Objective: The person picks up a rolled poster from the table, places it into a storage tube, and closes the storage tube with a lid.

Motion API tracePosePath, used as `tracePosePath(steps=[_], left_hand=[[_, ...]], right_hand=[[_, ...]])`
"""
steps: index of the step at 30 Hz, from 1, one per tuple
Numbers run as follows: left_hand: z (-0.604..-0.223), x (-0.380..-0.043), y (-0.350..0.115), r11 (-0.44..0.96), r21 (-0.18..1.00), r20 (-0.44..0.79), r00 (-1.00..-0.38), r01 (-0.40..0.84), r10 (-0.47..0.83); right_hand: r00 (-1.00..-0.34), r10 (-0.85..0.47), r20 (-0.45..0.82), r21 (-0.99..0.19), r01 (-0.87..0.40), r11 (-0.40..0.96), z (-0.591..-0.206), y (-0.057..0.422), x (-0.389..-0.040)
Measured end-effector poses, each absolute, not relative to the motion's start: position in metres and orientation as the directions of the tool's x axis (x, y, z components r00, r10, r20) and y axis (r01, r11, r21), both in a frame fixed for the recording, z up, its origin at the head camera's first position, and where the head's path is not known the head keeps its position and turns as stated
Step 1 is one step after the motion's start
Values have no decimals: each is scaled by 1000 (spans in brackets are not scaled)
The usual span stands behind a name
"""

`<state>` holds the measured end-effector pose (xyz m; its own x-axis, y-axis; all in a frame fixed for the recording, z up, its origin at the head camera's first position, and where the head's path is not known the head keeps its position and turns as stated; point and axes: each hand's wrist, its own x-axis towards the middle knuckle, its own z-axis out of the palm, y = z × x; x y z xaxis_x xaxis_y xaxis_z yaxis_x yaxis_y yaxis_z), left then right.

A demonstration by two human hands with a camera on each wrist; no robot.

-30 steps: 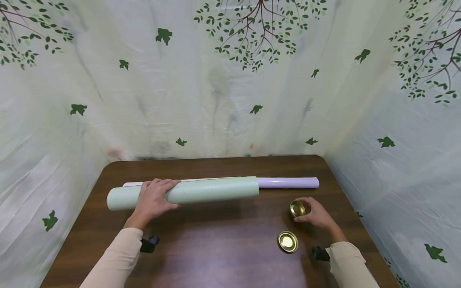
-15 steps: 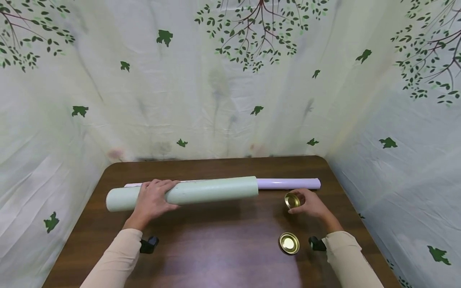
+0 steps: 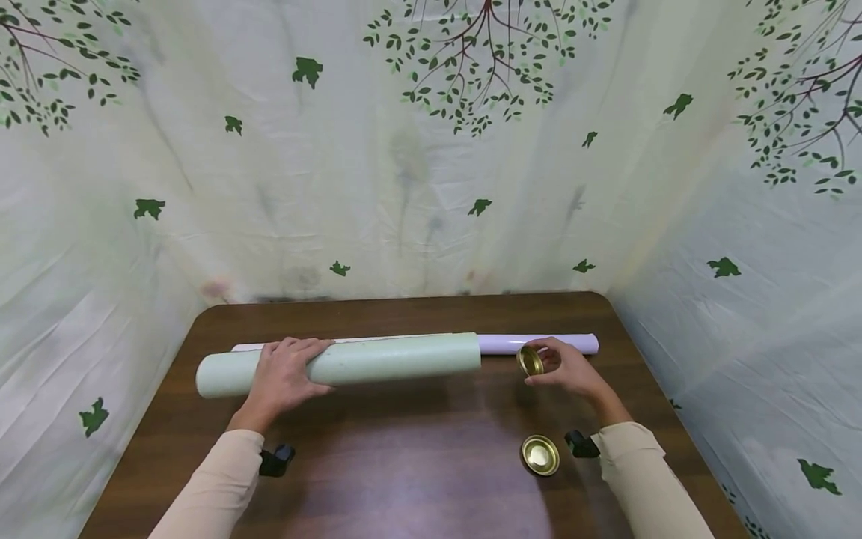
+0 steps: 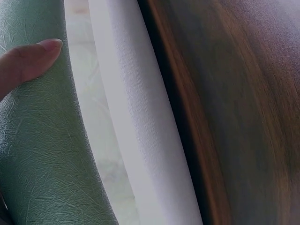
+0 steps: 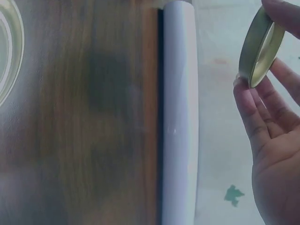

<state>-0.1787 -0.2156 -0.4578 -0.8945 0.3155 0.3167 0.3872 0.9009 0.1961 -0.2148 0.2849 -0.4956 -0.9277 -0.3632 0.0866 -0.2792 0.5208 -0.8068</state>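
My left hand (image 3: pixel 283 374) grips a thick pale green roll (image 3: pixel 404 355) toward its left end, fingers over the top and thumb at the front. In the left wrist view the thumb lies on the green roll's (image 4: pixel 47 140) textured surface, apart from the white roll (image 4: pixel 145 117). The green roll appears raised off the table. My right hand (image 3: pixel 569 370) pinches a round gold metal lid (image 3: pixel 530 360) by its rim, near the green roll's right end. The right wrist view shows the lid (image 5: pixel 262 51) tilted on edge between thumb and fingertips.
A thinner lavender roll (image 3: pixel 498 344) lies behind the green one on the brown wooden table (image 3: pixel 404 479). A second gold lid (image 3: pixel 540 455) rests on the table nearer the front. A white curtain with leaf prints (image 3: pixel 404 224) surrounds the table.
My right hand has carried the gold lid left and away from me, toward the green roll's right end, tilting it to face that end. The left hand has barely moved.
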Motion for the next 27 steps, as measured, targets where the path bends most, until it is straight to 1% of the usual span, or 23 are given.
tracePosePath(steps=[4,9,15,18,27], left_hand=[[-459,-179,-217,901,202,321,-895,385,310],[-461,-180,-218,897,219,321,-896,384,305],[-465,-181,-217,898,221,299,-903,380,308],[-465,-180,-218,899,221,296,-904,378,307],[-465,-181,-217,890,235,305,-899,390,314]], right_hand=[[-924,-369,98,-797,-295,527,-492,280,-218],[-914,-385,130,-812,-321,487,-486,272,-219],[-910,-410,57,-872,-245,423,-482,263,-218],[-909,-414,41,-891,-220,396,-481,257,-218],[-902,-423,86,-930,-225,291,-475,242,-220]])
